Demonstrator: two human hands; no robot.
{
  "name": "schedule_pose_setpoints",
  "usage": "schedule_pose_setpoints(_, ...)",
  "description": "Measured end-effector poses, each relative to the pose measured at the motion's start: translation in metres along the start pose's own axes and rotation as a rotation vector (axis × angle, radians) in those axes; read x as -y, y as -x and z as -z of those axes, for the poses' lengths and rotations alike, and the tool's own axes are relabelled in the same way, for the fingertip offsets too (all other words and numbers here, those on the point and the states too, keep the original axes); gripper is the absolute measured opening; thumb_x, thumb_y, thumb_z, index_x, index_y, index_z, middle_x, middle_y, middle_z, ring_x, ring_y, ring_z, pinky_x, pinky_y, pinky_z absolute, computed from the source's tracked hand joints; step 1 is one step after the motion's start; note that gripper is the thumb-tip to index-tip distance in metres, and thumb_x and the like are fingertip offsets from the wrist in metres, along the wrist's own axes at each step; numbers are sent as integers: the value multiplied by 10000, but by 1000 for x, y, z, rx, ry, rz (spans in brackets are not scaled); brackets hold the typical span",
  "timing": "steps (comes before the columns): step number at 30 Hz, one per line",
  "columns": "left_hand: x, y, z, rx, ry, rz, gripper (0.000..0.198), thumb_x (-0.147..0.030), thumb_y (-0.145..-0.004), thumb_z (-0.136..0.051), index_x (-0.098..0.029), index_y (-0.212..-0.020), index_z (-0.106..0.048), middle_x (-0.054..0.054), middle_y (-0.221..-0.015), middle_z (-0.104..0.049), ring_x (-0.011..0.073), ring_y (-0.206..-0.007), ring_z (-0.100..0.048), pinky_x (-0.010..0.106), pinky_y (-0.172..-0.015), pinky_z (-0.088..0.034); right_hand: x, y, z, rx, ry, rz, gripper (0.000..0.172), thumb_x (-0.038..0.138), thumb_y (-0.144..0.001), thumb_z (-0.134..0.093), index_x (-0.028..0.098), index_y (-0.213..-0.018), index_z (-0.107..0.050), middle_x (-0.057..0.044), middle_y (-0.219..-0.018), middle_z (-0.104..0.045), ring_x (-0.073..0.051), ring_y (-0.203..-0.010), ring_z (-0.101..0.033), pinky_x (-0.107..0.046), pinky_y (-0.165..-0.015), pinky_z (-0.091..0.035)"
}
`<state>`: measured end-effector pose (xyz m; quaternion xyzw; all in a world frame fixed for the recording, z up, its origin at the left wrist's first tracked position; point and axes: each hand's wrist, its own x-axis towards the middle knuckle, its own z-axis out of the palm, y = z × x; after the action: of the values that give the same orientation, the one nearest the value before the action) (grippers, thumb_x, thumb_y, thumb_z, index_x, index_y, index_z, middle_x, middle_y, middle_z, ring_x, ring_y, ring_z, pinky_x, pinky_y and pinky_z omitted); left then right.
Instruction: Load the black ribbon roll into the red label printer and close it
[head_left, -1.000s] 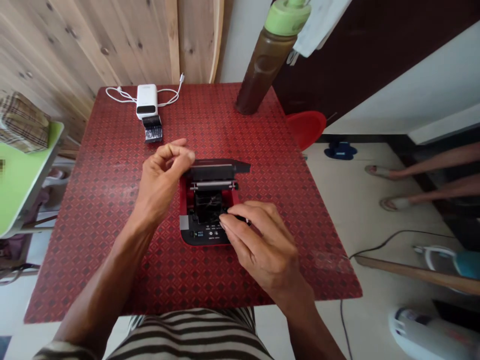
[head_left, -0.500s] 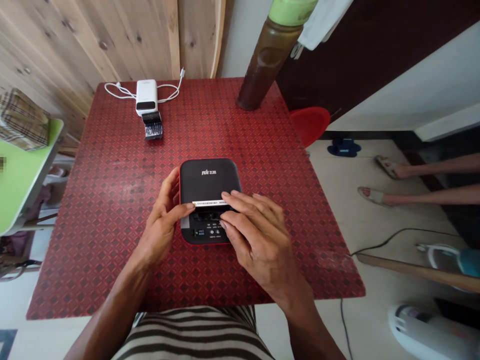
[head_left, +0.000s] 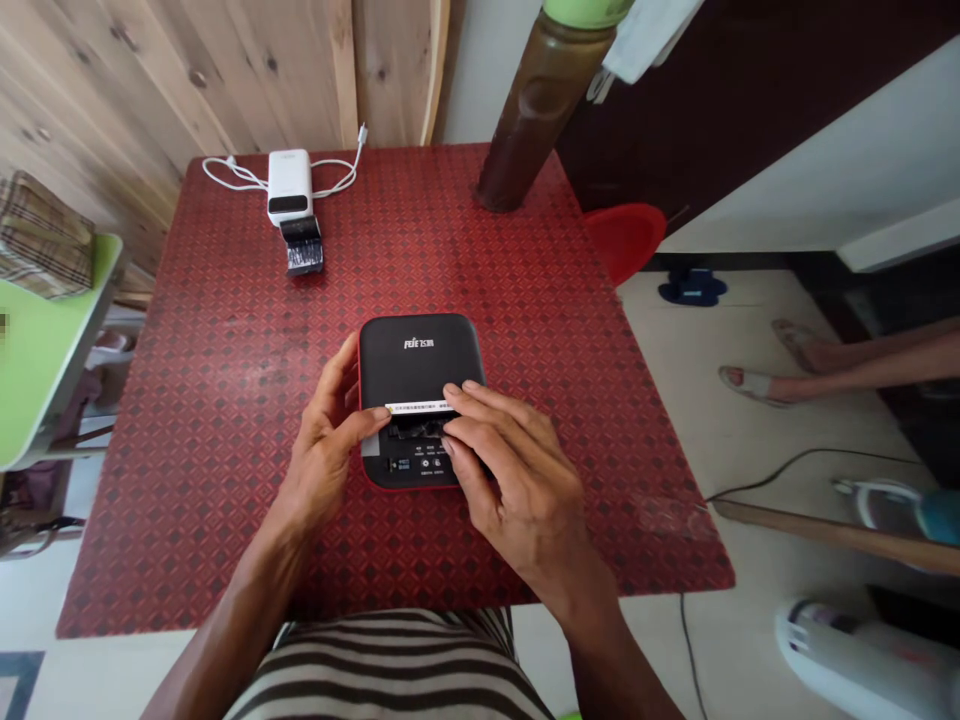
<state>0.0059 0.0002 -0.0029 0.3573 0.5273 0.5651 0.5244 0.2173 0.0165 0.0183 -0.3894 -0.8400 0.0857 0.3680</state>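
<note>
A flat black box [head_left: 416,370] with red edges, white lettering and a white sticker strip [head_left: 420,407] lies on the red patterned table [head_left: 240,480]. My left hand [head_left: 326,440] grips its left side, thumb on top near the strip's end and fingers curled against the edge. Below the strip is a dark recess [head_left: 412,428] with something black and shiny inside. My right hand [head_left: 521,460] lies over the box's right side. Its thumb and index fingertips come together at the recess's right end, other fingers resting on the strip; what they pinch, if anything, is hidden.
Farther back are a white power bank [head_left: 289,180] with a white cable and a piece of black material [head_left: 304,255]. A tall brown bottle [head_left: 525,120] with a green lid stands at the back right. Beyond the right edge are a red stool [head_left: 626,240] and another person's legs [head_left: 817,380].
Both hands keep nearly the same place on the box. The black material in the recess looks slightly shifted. One foot of the other person has moved right.
</note>
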Motion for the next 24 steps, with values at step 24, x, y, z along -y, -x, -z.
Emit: schedule_pose_setpoints(24, 1, 28, 3, -29, 102, 42, 634, -339, -990, -849, -373, -1606, -699, 37, -1745, -654, 358, -1652, -577, 551, -1363, -485, 3, 44, -7, -236, -69, -292, 461, 199, -1113, -706, 221, -1571, -655, -137, -1282, -875, -263, -1093, -893, -399, -937, -773)
